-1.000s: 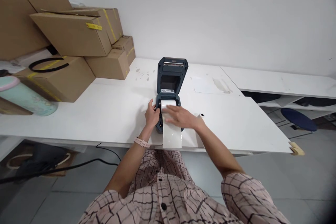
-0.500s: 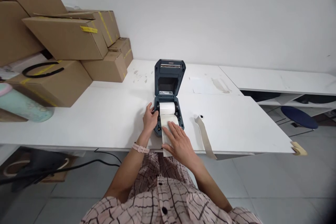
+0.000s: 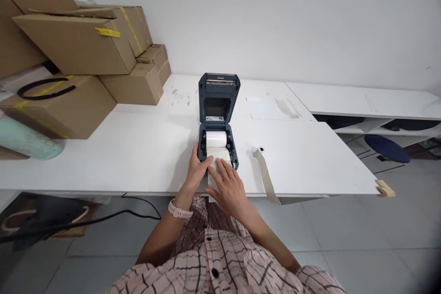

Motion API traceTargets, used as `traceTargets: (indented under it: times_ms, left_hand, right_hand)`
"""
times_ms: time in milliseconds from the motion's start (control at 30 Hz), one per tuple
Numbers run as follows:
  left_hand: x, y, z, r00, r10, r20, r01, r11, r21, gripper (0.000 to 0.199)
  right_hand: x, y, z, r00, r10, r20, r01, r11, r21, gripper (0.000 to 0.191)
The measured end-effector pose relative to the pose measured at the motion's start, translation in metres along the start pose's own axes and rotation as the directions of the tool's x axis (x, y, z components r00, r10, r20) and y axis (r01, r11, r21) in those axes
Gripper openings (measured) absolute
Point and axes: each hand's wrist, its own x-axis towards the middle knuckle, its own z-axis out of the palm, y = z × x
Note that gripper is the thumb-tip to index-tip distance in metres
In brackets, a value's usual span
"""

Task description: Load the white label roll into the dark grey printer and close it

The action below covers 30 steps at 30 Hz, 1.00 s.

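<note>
The label printer (image 3: 217, 124) stands on the white bench (image 3: 138, 156) with its lid tipped up and a white label roll (image 3: 216, 138) in its bay. The paper tail (image 3: 218, 154) runs forward over the front edge. The left hand (image 3: 198, 170) touches the printer's front left corner, fingers loosely spread. The right hand (image 3: 229, 188) lies flat on the paper, grip spread. A loose paper strip (image 3: 264, 174) lies just right; cardboard boxes (image 3: 79, 59) stack at far left.
</note>
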Motion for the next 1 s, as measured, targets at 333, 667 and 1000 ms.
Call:
traceTargets:
  times_ms: [333, 667, 1000]
  left_hand:
    - [0.02, 0.02, -0.023, 0.606, 0.299, 0.737, -0.778, 0.416, 0.471, 0.056]
    - [0.029, 0.01, -0.03, 0.541, 0.336, 0.771, -0.83, 0.36, 0.426, 0.059]
    - [0.014, 0.011, -0.021, 0.566, 0.382, 0.731, -0.824, 0.279, 0.493, 0.062]
  right_hand:
    - [-0.004, 0.019, -0.035, 0.997, -0.051, -0.051, 0.064, 0.957, 0.284, 0.037]
    - [0.006, 0.07, -0.039, 0.955, 0.192, -0.227, -0.115, 0.943, 0.313, 0.03]
    - [0.006, 0.075, -0.012, 0.957, 0.252, -0.142, -0.183, 0.908, 0.376, 0.044]
